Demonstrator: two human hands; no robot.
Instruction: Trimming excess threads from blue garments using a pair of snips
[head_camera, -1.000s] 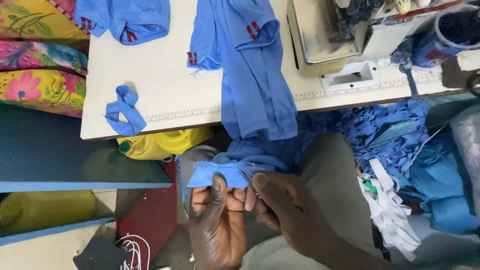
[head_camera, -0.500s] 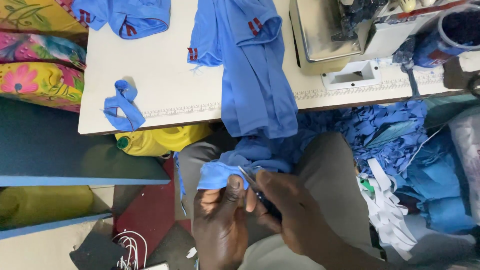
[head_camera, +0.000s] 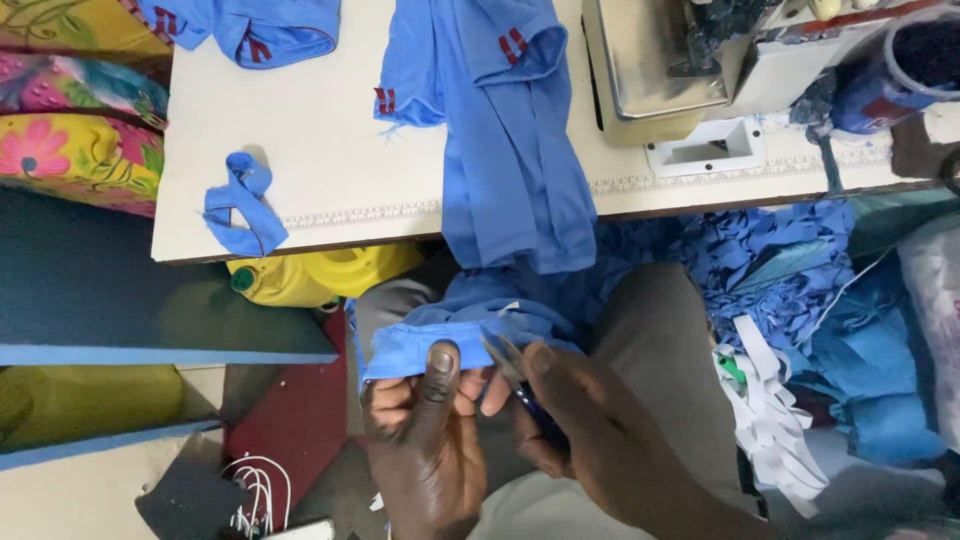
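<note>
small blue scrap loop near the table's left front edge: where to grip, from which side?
Probably best to pinch the blue scrap at its upper folded end, coming from above. It lies flat on the white table with bare surface around it, and that end bunches up, giving fingers something to close on.

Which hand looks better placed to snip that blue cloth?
The right hand, probably: it already holds the small scissors, tips at the blue cloth, while the left hand pinches the hem.

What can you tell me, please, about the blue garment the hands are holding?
The blue garment is soft, plain-coloured cloth with small red marks near its top. It hangs off the white table into the lap. The left hand pinches its folded lower hem under the thumb; the right hand holds small snips against it.
</note>
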